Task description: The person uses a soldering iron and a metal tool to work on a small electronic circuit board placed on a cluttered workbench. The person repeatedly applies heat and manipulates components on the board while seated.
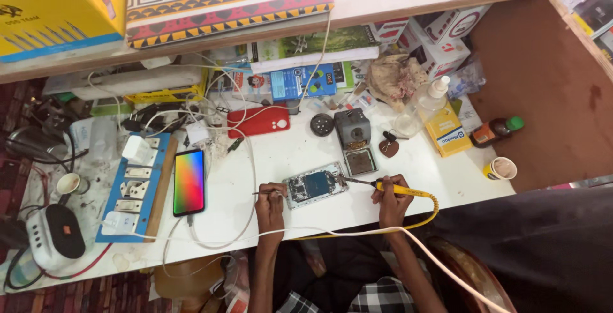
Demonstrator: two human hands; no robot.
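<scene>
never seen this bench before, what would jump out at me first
At the near edge of the white table, an opened phone lies between two hands: the right hand holds a yellow soldering iron to it, the left hand holds tweezers. Farther left, a phone with a rainbow screen glows beside a blue switchboard.

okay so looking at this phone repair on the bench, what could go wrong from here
The soldering iron in the right hand has its tip at the opened phone; a slip could likely scorch nearby parts. The left hand, holding tweezers, rests close to that tip and might get burned. The iron's yellow cord and a white cable trail off the table edge and could snag.
</scene>
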